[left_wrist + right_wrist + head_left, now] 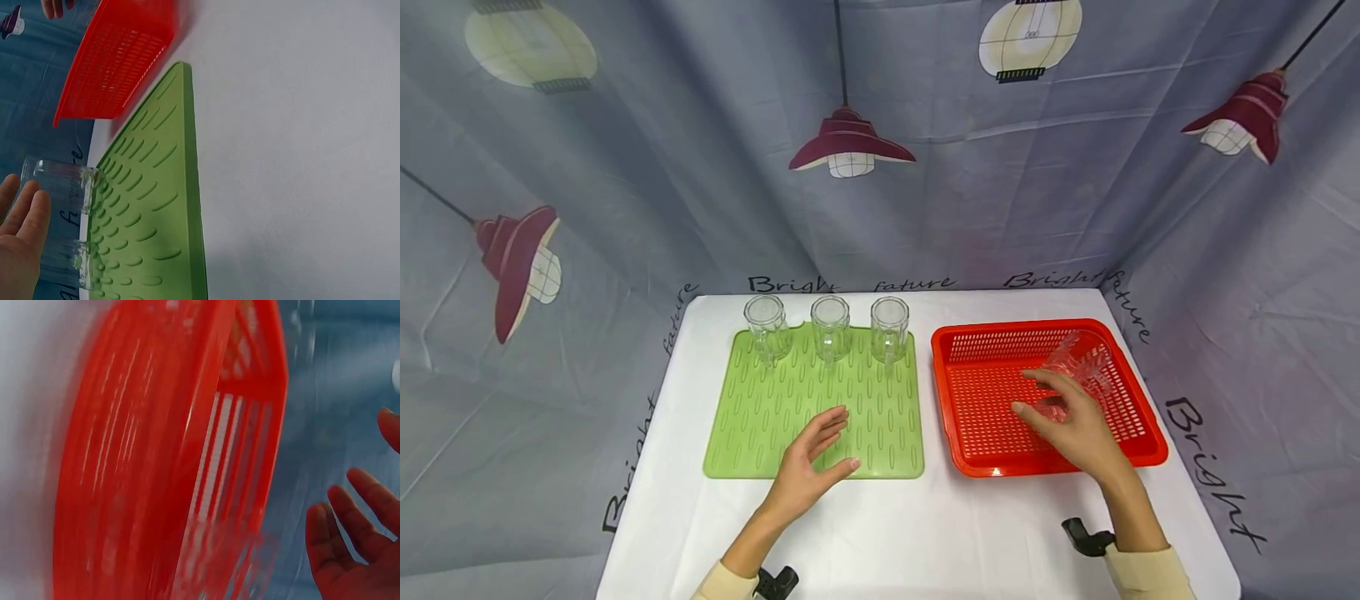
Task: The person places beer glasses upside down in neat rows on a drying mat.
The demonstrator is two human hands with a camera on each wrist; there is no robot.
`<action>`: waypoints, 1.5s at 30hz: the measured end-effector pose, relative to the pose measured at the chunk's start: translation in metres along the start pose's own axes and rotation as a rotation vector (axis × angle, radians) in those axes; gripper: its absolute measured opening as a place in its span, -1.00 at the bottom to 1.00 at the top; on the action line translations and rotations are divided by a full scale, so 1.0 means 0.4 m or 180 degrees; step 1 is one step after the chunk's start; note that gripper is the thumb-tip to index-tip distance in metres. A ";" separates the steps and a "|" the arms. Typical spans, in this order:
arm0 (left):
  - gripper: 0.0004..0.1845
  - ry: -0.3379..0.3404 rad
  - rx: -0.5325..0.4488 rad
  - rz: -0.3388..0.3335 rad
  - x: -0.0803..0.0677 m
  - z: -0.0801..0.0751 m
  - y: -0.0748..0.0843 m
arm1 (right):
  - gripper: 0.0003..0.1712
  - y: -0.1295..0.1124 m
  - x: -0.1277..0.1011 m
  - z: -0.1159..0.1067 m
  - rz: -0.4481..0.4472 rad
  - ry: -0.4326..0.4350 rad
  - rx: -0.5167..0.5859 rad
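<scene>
One white table (895,533), lamp-print backdrop (925,183).

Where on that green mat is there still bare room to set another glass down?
The green mat is bare in its middle and near part, from the row of three glasses along its far edge down to the left hand at its near edge. The far edge is crowded. The red basket holds a glass beside the right hand.
</scene>
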State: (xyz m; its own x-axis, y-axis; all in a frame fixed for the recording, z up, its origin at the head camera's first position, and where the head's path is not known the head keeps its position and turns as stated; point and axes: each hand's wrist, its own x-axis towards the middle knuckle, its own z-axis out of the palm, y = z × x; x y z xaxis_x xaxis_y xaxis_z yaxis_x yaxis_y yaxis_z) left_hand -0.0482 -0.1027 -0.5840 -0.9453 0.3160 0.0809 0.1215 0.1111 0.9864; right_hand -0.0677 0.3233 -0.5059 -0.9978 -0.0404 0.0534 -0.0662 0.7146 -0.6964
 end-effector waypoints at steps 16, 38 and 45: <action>-0.16 -0.0008 -0.0044 -0.0026 -0.001 0.001 0.002 | 0.08 0.162 0.005 -0.055 0.0589 0.0162 -0.0313; -0.14 -0.0020 -0.0003 0.0002 -0.006 0.008 -0.004 | 0.13 0.189 -0.024 -0.049 0.0561 0.0108 -0.0167; -0.14 -0.0022 0.0019 -0.0042 -0.008 0.008 -0.001 | 0.14 0.188 -0.026 -0.043 0.0698 0.0192 -0.0237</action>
State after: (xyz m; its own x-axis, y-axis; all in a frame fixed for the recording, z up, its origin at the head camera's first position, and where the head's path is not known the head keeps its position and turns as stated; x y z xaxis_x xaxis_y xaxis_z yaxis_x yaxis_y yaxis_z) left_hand -0.0441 -0.1008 -0.5849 -0.9448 0.3209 0.0668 0.1107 0.1208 0.9865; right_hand -0.0623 0.3892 -0.5465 -0.9856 0.1617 -0.0491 0.1552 0.7514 -0.6414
